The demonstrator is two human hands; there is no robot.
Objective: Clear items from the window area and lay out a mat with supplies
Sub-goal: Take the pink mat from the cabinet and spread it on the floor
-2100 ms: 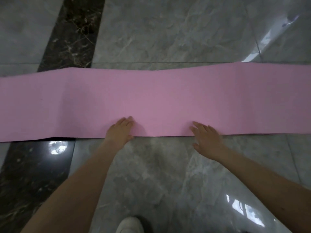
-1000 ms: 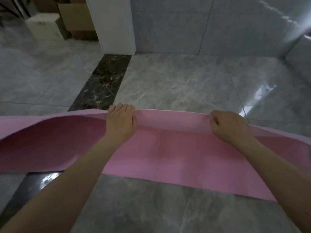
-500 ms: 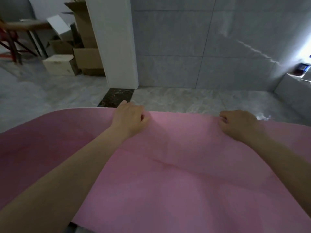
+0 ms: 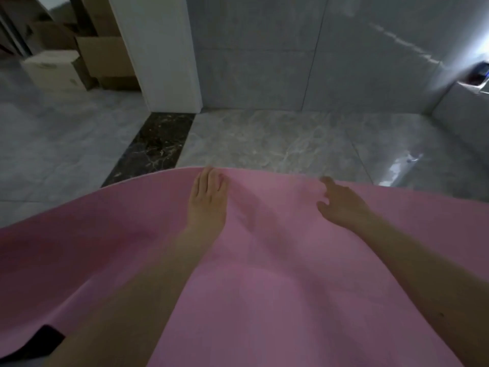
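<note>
On the grey marble floor (image 4: 277,144), in front of a tiled wall (image 4: 264,54) and a white pillar (image 4: 164,49): a pink mat (image 4: 264,287), billowed up across the lower view, far edge lifted clear of the tiles. Left hand (image 4: 209,200) laid flat on the mat near that far edge, fingers straight and together, pressing rather than clutching. Right hand (image 4: 341,205) just beside the same edge, fingers loosely spread and slightly bent, thumb apart; no pinch on the fabric visible, so a slack, open grip, resting on or hovering just over the mat, hard to say which through the blur. Cardboard boxes (image 4: 79,64) stacked behind the pillar at upper left; a dark marble strip (image 4: 156,147) running from the pillar base under the mat. At far right, a low ledge (image 4: 465,109) with something small and bluish on it, too blurred to name.

Step in hand, by the look of it: spreading the mat, at the point of letting it settle onto the floor. No supplies on it yet. Next move likely calls for both palms pushing forward and down to flatten the raised middle, then smoothing outward toward the ends. Risk: air trapped beneath, leaving a ridge, or the mat sliding on the glossy tile.
</note>
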